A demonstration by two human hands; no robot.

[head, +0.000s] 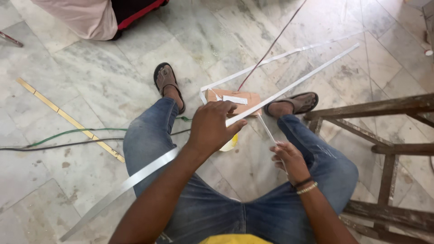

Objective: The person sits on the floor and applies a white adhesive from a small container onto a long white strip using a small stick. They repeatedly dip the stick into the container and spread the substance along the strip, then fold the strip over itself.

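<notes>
I sit with my knees apart in blue jeans, sandals on a marble floor. My left hand [212,126] grips a long white flat strip [294,86] that runs from the lower left across my thigh to the upper right. My right hand [289,158] pinches a thin white rod or narrow strip [266,129] that slants up toward the long one. Between my feet lies a brown cardboard piece [246,97] with a small white piece on it. A yellow round thing [231,143] peeks out under my left hand.
A second white strip [271,59] and a thin red wire [271,45] lie on the floor ahead. A yellow folding rule [68,118] and green and black cables [68,138] lie at left. A wooden frame [389,149] stands at right. Another person's clothing [90,16] shows at top left.
</notes>
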